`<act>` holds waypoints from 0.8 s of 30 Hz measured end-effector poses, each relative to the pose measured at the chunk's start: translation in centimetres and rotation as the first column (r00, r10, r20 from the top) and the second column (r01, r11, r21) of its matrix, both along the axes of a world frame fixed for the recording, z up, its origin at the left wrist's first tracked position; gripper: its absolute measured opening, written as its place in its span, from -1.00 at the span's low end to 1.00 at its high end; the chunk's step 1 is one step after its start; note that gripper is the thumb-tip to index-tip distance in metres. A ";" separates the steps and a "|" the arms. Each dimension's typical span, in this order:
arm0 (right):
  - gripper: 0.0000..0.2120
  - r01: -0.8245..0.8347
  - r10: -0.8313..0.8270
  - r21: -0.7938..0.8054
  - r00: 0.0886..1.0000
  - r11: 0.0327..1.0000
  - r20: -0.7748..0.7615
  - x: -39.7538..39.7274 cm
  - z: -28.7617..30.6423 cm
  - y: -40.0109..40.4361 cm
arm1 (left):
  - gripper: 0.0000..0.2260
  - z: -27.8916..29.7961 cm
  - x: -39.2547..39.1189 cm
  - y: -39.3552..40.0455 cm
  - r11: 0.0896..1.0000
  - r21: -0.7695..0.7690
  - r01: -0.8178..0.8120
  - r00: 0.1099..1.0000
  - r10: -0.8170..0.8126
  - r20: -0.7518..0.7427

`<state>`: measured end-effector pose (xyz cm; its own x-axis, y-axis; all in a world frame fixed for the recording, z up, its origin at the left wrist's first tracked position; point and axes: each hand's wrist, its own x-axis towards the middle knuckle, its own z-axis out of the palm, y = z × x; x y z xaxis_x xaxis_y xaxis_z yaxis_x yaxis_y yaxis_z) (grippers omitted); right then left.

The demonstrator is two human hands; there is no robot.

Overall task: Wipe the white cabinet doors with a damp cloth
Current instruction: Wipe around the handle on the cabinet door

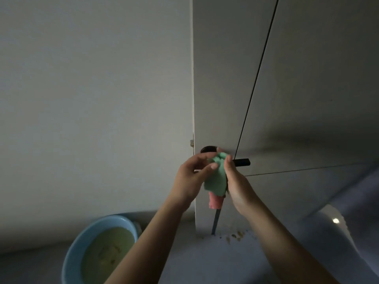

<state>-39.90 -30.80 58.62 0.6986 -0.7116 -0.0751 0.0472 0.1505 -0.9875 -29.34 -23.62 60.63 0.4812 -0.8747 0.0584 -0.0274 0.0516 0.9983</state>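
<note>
Far left there's only a plain pale wall [92,99], dim and grey in this light. Down low on the near left sits a light blue basin [71,249] on the floor, holding murky yellowish water with a few dark bits floating in it.

Moving right, the left hand [191,177] is up in front of the cabinet's edge, fingers curled loosely, thumb and forefinger closing on the left side of the green cloth [216,177]. The cloth is bunched between both hands, and a pink part of it hangs down below the green. It's held just in front of the left cabinet door [221,78], right at handle height; I can't tell whether it's actually touching the surface.

The right hand [239,185] comes in from the other side, palm turned towards the cloth, fingers pinching its top right edge. So both hands are closed on it, neither fully clenched.

Behind the fingers a dark round knob [208,149] peeks out above the left hand, and a black bar handle [243,162] pokes out to the right of the right hand. A thin dark seam runs up between the left door and the right cabinet door [317,78]. Some small crumbs [233,236] lie on the floor at the cabinet's foot.
</note>
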 end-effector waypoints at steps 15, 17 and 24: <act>-0.42 -0.023 0.029 -0.071 0.997 0.997 0.077 -6.3 1.9 4.0 | -0.86 1.2 -3.8 3.3 0.996 0.003 0.090 0.988 -0.090 0.127; -0.41 -0.026 0.032 -0.073 0.996 0.997 0.089 -7.2 2.0 4.1 | -0.88 1.2 -4.9 3.1 0.999 0.014 0.042 0.984 -0.044 0.174; -0.63 0.129 -0.165 -0.256 0.978 0.958 -0.126 -10.7 2.6 0.2 | -0.87 3.1 -6.3 1.3 0.999 -0.039 0.036 0.999 -0.035 0.025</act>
